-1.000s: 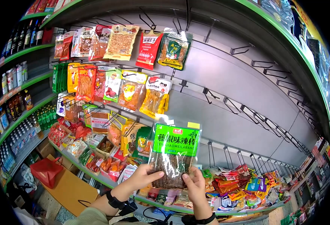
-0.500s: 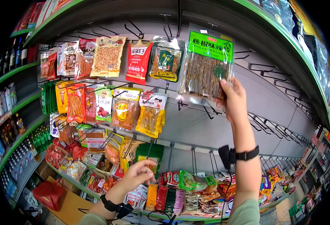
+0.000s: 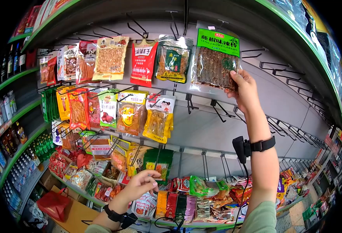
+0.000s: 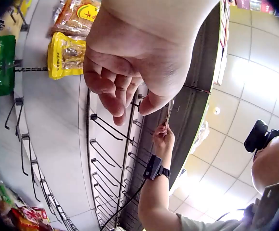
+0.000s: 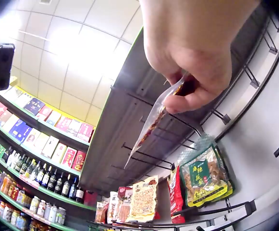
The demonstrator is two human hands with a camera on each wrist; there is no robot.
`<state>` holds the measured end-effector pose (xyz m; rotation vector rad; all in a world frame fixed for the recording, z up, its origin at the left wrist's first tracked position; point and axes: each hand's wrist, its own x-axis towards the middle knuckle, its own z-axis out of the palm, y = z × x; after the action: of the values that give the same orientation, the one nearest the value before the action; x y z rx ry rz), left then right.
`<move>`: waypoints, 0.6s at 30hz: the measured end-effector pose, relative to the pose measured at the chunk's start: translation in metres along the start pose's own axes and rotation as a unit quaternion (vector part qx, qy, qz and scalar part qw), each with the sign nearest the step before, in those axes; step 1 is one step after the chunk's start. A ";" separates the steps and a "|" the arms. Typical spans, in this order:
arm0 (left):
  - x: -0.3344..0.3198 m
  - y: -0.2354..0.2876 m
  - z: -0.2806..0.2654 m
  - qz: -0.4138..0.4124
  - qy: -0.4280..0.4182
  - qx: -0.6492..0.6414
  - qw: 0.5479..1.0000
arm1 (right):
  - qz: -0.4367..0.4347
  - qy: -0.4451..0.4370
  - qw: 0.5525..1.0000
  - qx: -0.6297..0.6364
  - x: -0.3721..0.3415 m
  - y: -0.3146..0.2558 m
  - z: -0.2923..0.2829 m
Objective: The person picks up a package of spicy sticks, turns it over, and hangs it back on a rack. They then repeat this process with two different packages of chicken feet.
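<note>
At the upper right of the rack in the head view, my right hand [image 3: 244,87] pinches the lower right corner of a clear snack bag [image 3: 214,66] of brown sticks with a green label. The bag hangs upright, its top near the upper row of hooks, beside a green and yellow snack pouch [image 3: 173,60]. The right wrist view shows the bag edge-on [image 5: 151,122], thumb on one face. My left hand [image 3: 139,185] is lower down, fingers loosely curled and holding nothing, in front of a dark green packet [image 3: 165,157].
Snack packets hang in rows on the left half of the rack, including a red pouch [image 3: 143,64]. Bare metal hooks [image 3: 221,110] jut out at the right. Boxes and loose packets [image 3: 206,186] fill the bottom shelf. A green-edged shelf [image 3: 314,58] overhangs above.
Both hands held the bag low in front; the left hand then let go, and the right hand raised the bag to the upper row. Over the last half second the bag has shifted only slightly.
</note>
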<state>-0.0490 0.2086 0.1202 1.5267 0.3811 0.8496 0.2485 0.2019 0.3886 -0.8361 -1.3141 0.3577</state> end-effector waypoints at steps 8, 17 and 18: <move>0.003 -0.009 -0.009 -0.011 -0.033 -0.007 0.999 | 0.010 -0.013 1.000 0.004 -0.003 0.002 -0.004; 0.008 -0.009 -0.015 -0.020 -0.039 -0.017 0.999 | 0.069 -0.035 0.997 0.016 0.020 0.001 -0.007; 0.009 -0.008 -0.016 -0.024 -0.037 -0.014 0.999 | 0.078 -0.033 0.996 0.012 0.030 0.001 -0.008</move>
<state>-0.0525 0.2277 0.1142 1.5130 0.3497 0.7553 0.2638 0.2199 0.4081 -0.9167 -1.3072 0.5271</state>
